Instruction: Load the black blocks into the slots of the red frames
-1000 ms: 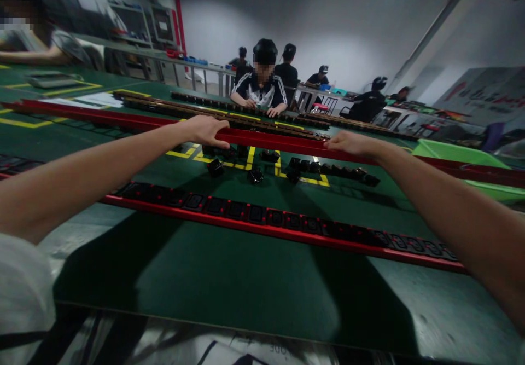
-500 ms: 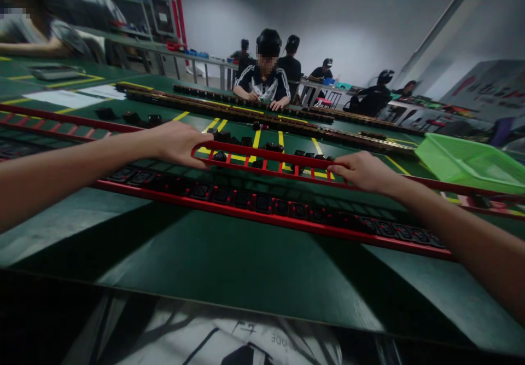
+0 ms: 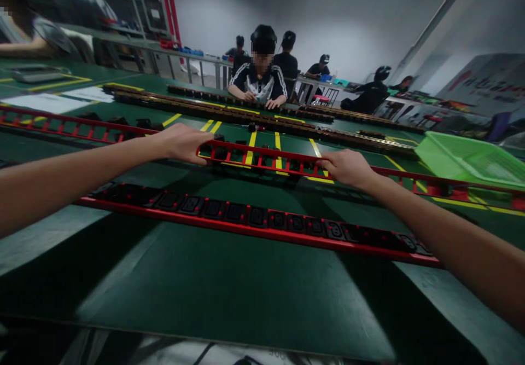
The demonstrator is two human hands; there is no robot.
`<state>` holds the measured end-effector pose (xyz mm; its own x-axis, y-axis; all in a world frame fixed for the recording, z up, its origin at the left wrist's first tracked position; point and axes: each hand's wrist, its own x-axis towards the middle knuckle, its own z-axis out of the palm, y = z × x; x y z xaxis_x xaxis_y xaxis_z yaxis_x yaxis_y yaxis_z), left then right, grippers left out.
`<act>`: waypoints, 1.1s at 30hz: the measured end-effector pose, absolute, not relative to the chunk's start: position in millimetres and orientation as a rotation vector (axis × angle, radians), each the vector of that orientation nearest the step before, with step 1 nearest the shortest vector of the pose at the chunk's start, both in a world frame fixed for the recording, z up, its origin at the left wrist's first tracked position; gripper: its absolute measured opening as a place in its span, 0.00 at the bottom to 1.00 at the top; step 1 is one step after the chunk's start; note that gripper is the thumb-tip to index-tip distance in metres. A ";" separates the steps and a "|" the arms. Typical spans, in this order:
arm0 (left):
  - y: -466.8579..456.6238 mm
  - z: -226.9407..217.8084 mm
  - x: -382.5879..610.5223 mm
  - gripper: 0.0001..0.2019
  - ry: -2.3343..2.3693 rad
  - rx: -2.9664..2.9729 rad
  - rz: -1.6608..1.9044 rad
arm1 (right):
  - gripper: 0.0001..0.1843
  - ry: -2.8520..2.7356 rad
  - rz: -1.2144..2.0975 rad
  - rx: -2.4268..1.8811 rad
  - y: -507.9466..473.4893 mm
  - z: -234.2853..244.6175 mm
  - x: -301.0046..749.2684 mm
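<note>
Fingers (image 3: 203, 160) of left hand (image 3: 184, 140) and right hand (image 3: 348, 167) grasping red slotted rail (image 3: 266, 152) at twelve o'clock, beyond black-socketed red strip (image 3: 257, 217) on green tabletop (image 3: 246, 288); green basket (image 3: 447, 160) at two o'clock.

There is free passage along the near edge of the green bench (image 3: 254, 288). Farther in, a long red bar set with black sockets (image 3: 257, 217) lies across, then a long red slotted frame (image 3: 304, 158); beyond its right part, a light-green plastic basket (image 3: 455, 160) obstructs.

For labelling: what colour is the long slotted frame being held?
The slotted frame is red, clearest in head view.
</note>
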<state>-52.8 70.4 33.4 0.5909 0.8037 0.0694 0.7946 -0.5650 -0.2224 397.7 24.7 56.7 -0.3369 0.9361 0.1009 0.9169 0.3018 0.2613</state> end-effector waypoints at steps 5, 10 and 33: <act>52.2 28.2 -50.7 0.29 -1.256 -2.606 0.172 | 0.26 2.372 0.460 1.776 -3.4 44.7 397.7; 59.4 23.0 -41.2 0.30 -1.205 -2.586 0.168 | 0.21 2.347 0.397 1.776 3.8 31.7 395.6; 40.1 10.5 -53.3 0.19 -1.219 -2.618 0.102 | 0.13 2.515 0.560 1.531 -28.9 30.0 393.4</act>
